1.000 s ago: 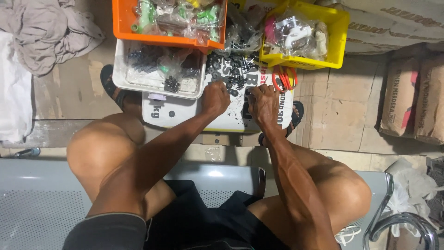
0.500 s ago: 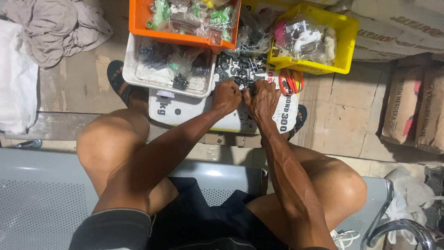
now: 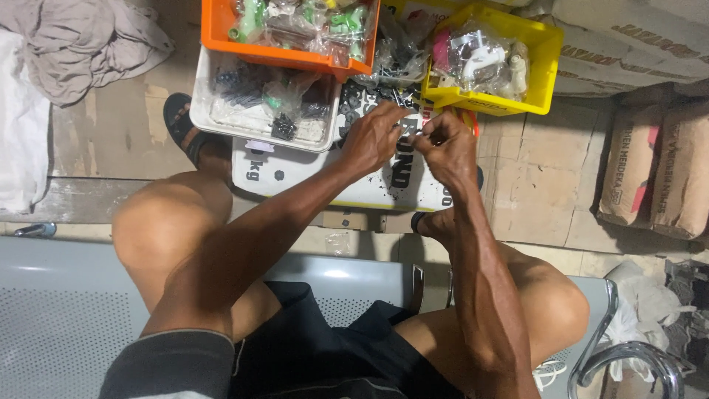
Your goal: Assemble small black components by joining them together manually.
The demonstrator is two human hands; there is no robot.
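Head view: left hand and right hand meet fingertip to fingertip above the white sack, each grip pinched shut on a small black part, near the yellow bin.

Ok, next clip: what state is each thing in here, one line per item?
left hand: fingers pinched on a small dark part, too small to identify
right hand: fingers closed, meeting the left hand
orange bin: open, full of bagged parts
yellow bin: open, holds bagged white and pink pieces
white tray: open, holds dark parts in a clear bag
white board: flat, loose black parts scattered on it
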